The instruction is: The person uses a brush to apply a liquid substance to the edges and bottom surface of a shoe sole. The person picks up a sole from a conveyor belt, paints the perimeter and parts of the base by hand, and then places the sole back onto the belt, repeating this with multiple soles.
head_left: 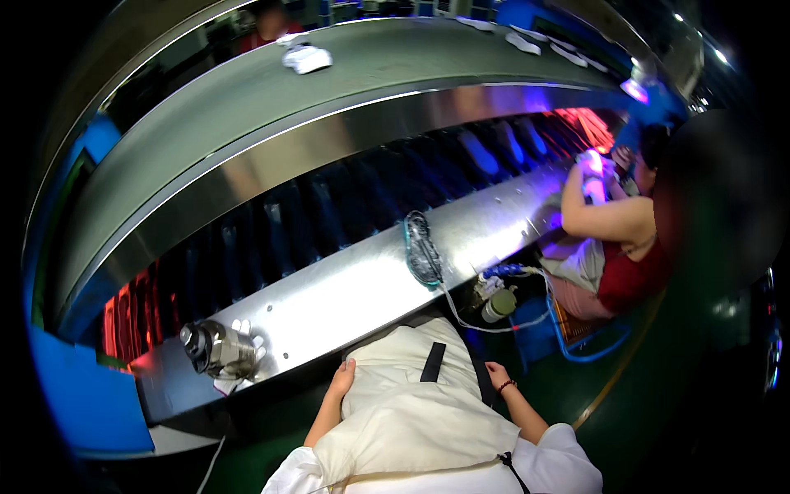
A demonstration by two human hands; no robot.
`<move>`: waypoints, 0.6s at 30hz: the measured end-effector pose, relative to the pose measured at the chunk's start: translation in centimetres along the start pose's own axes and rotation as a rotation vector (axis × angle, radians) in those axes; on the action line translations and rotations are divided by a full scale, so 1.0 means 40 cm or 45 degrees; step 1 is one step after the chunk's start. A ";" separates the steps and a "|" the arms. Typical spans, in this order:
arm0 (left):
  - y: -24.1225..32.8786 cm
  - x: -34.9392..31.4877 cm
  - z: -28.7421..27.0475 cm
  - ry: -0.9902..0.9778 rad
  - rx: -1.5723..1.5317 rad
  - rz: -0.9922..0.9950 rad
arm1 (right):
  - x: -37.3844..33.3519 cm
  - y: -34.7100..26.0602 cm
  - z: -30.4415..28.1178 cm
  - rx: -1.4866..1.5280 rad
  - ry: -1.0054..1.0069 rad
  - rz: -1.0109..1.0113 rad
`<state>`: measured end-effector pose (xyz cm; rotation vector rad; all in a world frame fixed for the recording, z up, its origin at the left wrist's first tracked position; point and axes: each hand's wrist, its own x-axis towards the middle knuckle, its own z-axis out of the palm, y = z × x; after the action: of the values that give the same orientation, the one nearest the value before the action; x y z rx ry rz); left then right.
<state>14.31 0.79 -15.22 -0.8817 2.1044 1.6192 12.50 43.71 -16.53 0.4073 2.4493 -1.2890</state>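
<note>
Biggest thing here is the long green conveyor belt (395, 53), curving across the back. In front of it runs a shiny steel desk (346, 288). Off to the right a co-worker in a red top (629, 276) sits bent over something glowing purple. Then there's the cream apron (403, 420), spread over the wearer's lap right up against the desk. On the desk: a chunky metal flask (226, 350) at the left end, and mid-desk a dark sole-shaped piece with a teal rim (422, 249). Left hand (342, 379) sits against the apron's left edge, right hand (497, 376) by its right edge; fingers partly hidden, so can't tell if either's gripping fabric. Smallest: a dark red bracelet (507, 385) on the right wrist.
</note>
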 end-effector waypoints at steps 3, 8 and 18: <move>-0.011 -0.001 -0.044 -0.205 0.330 -0.127 | 0.063 -0.075 -0.015 0.014 -0.015 -0.164; 0.205 -0.102 -0.161 -0.597 0.391 0.241 | 0.144 -0.280 -0.025 0.423 -0.333 0.036; 1.091 -0.183 -0.325 0.683 0.637 1.908 | 0.229 -0.425 0.076 1.393 -0.529 0.584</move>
<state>-7.49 -2.79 25.28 0.7851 3.6667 1.0868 -2.09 32.72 -9.57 0.7859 1.0498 -2.0920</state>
